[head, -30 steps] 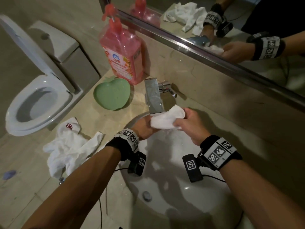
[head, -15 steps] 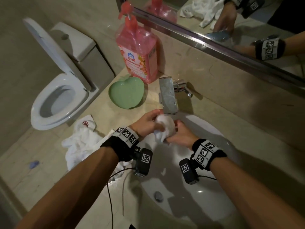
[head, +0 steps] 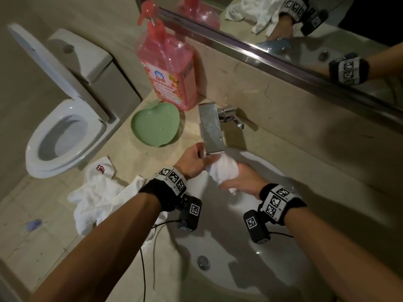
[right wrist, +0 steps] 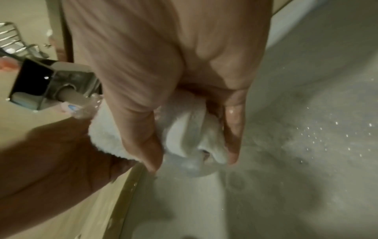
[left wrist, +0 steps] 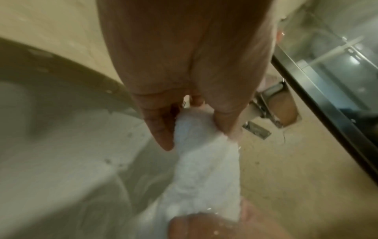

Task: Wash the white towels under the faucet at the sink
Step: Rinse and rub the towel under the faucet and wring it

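Over the sink (head: 272, 269), under the faucet (head: 212, 131), our left hand (head: 194, 159) and right hand (head: 239, 182) curl fingers (right wrist: 141, 140) around one twisted towel (head: 222, 172).

A home bathroom. A white toilet (head: 65, 127) with its lid raised stands beside a beige stone worktop (head: 122, 158) holding a white sink (head: 250, 253) with a chrome faucet (head: 211, 129). A mirror (head: 283, 29) runs along the wall above, and a pink soap bottle (head: 168, 68) stands below it.
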